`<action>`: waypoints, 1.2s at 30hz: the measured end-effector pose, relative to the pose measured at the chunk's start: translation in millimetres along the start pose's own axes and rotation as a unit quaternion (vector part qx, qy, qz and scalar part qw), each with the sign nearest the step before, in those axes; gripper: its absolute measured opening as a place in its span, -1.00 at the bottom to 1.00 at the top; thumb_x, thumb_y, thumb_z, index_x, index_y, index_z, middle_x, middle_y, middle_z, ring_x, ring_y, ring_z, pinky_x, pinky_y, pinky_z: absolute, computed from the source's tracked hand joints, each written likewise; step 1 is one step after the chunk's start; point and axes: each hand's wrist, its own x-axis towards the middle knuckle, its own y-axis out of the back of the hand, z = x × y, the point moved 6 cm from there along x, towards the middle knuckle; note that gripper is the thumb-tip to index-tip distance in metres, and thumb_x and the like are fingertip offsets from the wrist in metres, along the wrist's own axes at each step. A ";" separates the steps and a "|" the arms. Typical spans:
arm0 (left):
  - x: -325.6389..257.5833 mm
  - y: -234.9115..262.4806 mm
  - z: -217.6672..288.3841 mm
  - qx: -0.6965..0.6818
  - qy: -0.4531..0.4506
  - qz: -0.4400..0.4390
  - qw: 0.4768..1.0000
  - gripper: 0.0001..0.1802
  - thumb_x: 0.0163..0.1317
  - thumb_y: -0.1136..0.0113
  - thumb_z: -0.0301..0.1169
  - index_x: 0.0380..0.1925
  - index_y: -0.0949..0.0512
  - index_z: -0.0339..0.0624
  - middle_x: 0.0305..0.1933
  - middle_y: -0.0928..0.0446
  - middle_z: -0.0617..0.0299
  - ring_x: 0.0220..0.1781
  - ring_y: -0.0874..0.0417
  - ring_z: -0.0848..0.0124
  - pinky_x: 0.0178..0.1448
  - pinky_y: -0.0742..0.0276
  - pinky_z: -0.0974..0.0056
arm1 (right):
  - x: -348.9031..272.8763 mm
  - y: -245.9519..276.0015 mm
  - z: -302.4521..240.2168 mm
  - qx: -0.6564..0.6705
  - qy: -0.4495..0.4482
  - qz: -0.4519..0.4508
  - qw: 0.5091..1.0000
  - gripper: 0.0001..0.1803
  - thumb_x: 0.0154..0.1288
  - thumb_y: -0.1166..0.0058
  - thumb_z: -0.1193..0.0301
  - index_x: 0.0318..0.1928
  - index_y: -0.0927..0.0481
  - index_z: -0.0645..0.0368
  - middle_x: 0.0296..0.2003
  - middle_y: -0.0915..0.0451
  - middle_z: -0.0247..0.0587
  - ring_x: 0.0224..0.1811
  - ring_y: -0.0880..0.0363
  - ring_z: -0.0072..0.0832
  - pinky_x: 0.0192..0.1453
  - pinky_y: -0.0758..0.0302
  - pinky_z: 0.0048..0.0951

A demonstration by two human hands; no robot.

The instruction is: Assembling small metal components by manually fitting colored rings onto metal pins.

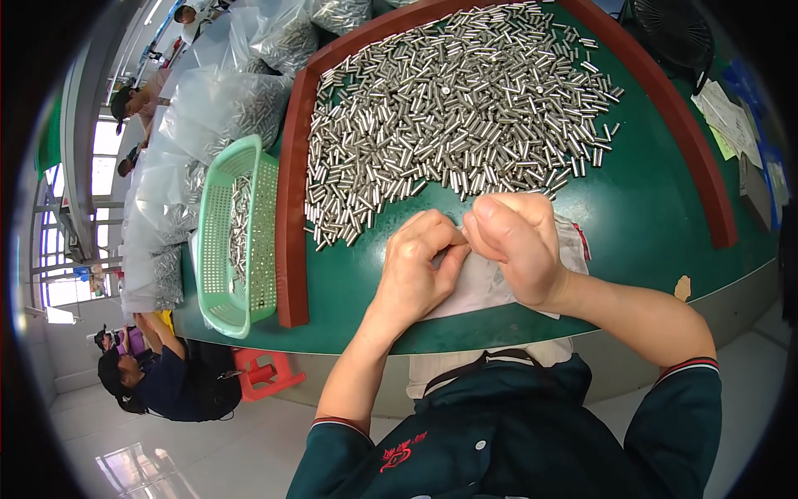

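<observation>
My left hand [420, 268] is closed, its thumb and fingers pinched together just above a pale cloth [474, 287]. Beside it and touching or nearly so, my right hand [522, 248] is curled into a fist with the thumb on top. Whatever either hand may grip is hidden by the fingers. The cloth lies on the green tabletop [640, 216] under both hands and has a red strip at its right corner. Just beyond the hands spreads a large heap of short, shiny metal pins [457, 108].
A brown raised border [293, 208] frames the heap. Left of it stands a green plastic basket [264, 216] with more pins. Clear bags [216, 108] of metal parts line the far left. A co-worker [170, 374] sits lower left by a red stool [268, 373]. Papers [725, 116] lie far right.
</observation>
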 end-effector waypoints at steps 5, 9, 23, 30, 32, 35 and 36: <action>-1.5 -2.1 2.3 0.002 0.005 -0.006 1.000 -0.93 -0.19 -0.16 -0.63 -0.64 -0.47 -0.32 -0.60 -0.39 0.17 -0.53 -0.43 0.26 -0.44 -0.34 0.27 | 0.7 4.9 1.8 -0.024 0.008 0.010 1.000 -0.62 0.18 0.22 0.41 -0.77 -0.19 0.19 -0.79 -0.15 -0.50 -0.69 -0.02 -0.76 -0.64 0.00 -0.59; -3.1 -3.4 0.4 0.004 0.012 -0.001 1.000 -0.94 -0.18 -0.17 -0.62 -0.64 -0.47 -0.31 -0.61 -0.39 0.18 -0.54 -0.43 0.29 -0.47 -0.34 0.30 | -1.0 13.1 -0.8 0.056 -0.002 0.014 0.998 -0.61 0.18 0.22 0.40 -0.78 -0.14 0.15 -0.79 -0.10 -0.51 -0.71 0.02 -0.76 -0.63 0.03 -0.62; -10.8 3.2 -36.4 -0.587 0.247 -0.004 0.771 -0.85 0.15 -0.01 -0.47 -0.28 -0.44 -0.28 -0.47 -0.42 0.26 -0.48 -0.38 0.58 -0.38 -0.31 0.49 | 1.4 14.4 1.9 0.027 -0.045 0.005 0.999 -0.57 0.25 0.30 0.37 -0.78 -0.04 0.09 -0.84 -0.03 -0.50 -0.76 0.11 -0.73 -0.66 0.09 -0.60; -11.6 4.5 -46.4 -0.644 0.277 0.022 0.713 -0.82 0.16 0.11 -0.44 -0.29 -0.42 -0.28 -0.47 -0.43 0.18 -0.49 -0.38 0.52 -0.37 -0.32 0.47 | 2.9 17.1 2.6 0.039 -0.043 0.011 0.998 -0.56 0.24 0.29 0.36 -0.78 -0.04 0.09 -0.83 -0.04 -0.51 -0.75 0.10 -0.74 -0.65 0.10 -0.60; -9.4 11.7 -47.9 -0.641 0.278 0.066 0.712 -0.79 0.10 0.22 -0.44 -0.34 -0.38 -0.28 -0.49 -0.41 0.16 -0.49 -0.37 0.48 -0.39 -0.29 0.45 | 3.8 17.7 3.2 0.039 -0.047 0.016 0.998 -0.56 0.24 0.30 0.35 -0.79 -0.04 0.09 -0.84 -0.04 -0.50 -0.76 0.10 -0.74 -0.65 0.09 -0.60; -8.7 26.1 -60.2 -0.560 0.205 0.081 0.799 -0.84 0.15 0.14 -0.43 -0.36 -0.41 -0.25 -0.56 -0.35 0.30 -0.55 -0.29 0.63 -0.50 -0.14 0.53 | 4.7 16.7 3.2 0.049 -0.049 0.011 0.998 -0.56 0.24 0.29 0.35 -0.79 -0.03 0.08 -0.85 -0.04 -0.50 -0.77 0.10 -0.73 -0.65 0.09 -0.60; -7.0 28.8 -57.6 -0.409 0.221 0.115 0.878 -0.89 0.11 0.06 -0.46 -0.41 -0.44 -0.25 -0.61 -0.31 0.36 -0.59 -0.24 0.67 -0.52 -0.10 0.55 | 5.1 16.9 2.9 0.049 -0.051 0.014 0.997 -0.55 0.24 0.29 0.35 -0.79 -0.03 0.07 -0.85 -0.04 -0.49 -0.77 0.10 -0.73 -0.65 0.08 -0.60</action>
